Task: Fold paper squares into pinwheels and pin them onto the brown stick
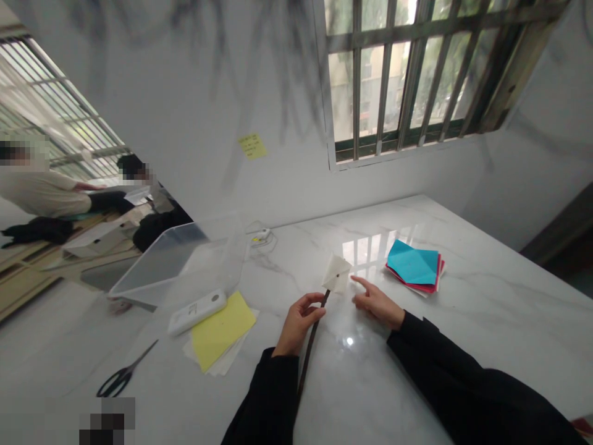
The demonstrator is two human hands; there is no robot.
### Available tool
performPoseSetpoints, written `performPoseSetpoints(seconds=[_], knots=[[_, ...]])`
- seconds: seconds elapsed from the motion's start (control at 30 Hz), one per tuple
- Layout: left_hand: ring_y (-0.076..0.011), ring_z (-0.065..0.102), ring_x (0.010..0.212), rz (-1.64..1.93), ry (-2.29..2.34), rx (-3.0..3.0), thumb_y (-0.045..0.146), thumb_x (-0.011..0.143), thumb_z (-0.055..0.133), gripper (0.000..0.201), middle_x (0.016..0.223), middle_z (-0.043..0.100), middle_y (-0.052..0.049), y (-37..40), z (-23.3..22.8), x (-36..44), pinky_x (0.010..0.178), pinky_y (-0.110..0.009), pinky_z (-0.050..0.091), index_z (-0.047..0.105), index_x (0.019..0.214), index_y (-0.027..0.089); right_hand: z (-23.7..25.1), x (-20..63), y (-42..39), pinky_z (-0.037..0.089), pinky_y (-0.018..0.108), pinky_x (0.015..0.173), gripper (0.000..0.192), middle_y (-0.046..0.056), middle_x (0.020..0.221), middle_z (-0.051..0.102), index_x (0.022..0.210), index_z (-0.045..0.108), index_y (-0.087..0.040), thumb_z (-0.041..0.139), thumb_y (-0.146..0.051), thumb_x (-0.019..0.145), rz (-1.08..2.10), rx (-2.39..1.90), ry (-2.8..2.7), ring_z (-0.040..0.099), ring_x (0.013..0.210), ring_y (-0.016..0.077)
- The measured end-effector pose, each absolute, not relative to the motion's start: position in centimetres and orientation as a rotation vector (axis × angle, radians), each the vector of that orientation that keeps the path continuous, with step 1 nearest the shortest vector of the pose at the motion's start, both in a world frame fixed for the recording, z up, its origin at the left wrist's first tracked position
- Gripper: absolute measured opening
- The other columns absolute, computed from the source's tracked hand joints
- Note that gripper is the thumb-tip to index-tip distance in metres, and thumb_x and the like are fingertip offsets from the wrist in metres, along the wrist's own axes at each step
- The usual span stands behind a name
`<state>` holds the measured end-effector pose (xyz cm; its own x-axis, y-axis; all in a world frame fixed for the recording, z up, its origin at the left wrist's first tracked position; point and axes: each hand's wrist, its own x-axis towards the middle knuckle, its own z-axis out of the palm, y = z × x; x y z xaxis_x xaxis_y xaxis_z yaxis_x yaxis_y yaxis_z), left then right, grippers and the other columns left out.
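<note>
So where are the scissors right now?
In the head view, the scissors lie on the marble table at lower left, just left of the yellow paper, far from both hands.

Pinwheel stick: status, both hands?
Left hand pinching stick below white paper pinwheel. Right hand open, index pointing at pinwheel, not touching. Nothing between them.

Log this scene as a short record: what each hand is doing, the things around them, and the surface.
left hand: grips a dark stick topped by a white paper pinwheel
right hand: open, forefinger pointing at the pinwheel, not touching it
right of hands: stack of coloured paper, blue on top
left of hands: yellow paper, white remote, clear bin, scissors
surface: white marble table
</note>
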<state>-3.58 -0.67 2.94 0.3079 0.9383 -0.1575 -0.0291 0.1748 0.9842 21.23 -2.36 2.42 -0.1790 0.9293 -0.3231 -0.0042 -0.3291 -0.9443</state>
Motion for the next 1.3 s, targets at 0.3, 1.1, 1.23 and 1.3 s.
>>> performPoseSetpoints(seconds=[0.3,1.1,1.23,1.3], knots=[[-0.0159,0.064,0.079,0.892,1.047,1.17,0.036,0.068,0.092,0.047,0.094,0.075,-0.005,-0.6,2.9,-3.5,0.078,-0.027,0.047,0.074,0.108,0.018,2.5,21.2,-2.5,0.015,0.022,0.043,0.022,-0.011,0.051,0.031,0.092,0.068,-0.015,0.061,-0.032,0.078,1.726,-1.26,-1.262,0.021,0.046,0.0067],[-0.0164,0.064,0.081,0.906,1.036,1.179,0.037,0.07,0.091,0.045,0.102,0.075,-0.006,-0.7,2.8,-3.6,0.077,-0.027,0.048,0.075,0.108,0.018,2.6,22.1,-1.8,0.022,0.024,0.05,0.08,-0.009,0.063,0.049,0.144,0.048,-0.014,0.067,-0.038,0.071,1.413,-1.365,-0.836,0.032,0.051,0.0098],[-0.0156,0.064,0.081,0.911,1.047,1.172,0.036,0.068,0.092,0.046,0.101,0.075,-0.005,-0.7,2.8,-3.5,0.078,-0.027,0.048,0.075,0.107,0.018,1.7,21.8,-1.9,0.034,0.026,0.058,0.099,-0.008,0.067,0.058,0.164,0.023,-0.013,0.061,-0.033,0.075,1.184,-1.407,-1.021,0.043,0.055,0.013],[-0.0151,0.064,0.082,0.914,1.048,1.171,0.035,0.068,0.092,0.045,0.103,0.075,-0.005,-0.7,2.9,-3.5,0.079,-0.027,0.048,0.075,0.107,0.018,1.3,22.0,-1.9,0.037,0.028,0.063,0.078,-0.007,0.063,0.056,0.151,0.05,-0.014,0.06,-0.031,0.076,1.055,-1.442,-1.244,0.048,0.059,0.0146]])
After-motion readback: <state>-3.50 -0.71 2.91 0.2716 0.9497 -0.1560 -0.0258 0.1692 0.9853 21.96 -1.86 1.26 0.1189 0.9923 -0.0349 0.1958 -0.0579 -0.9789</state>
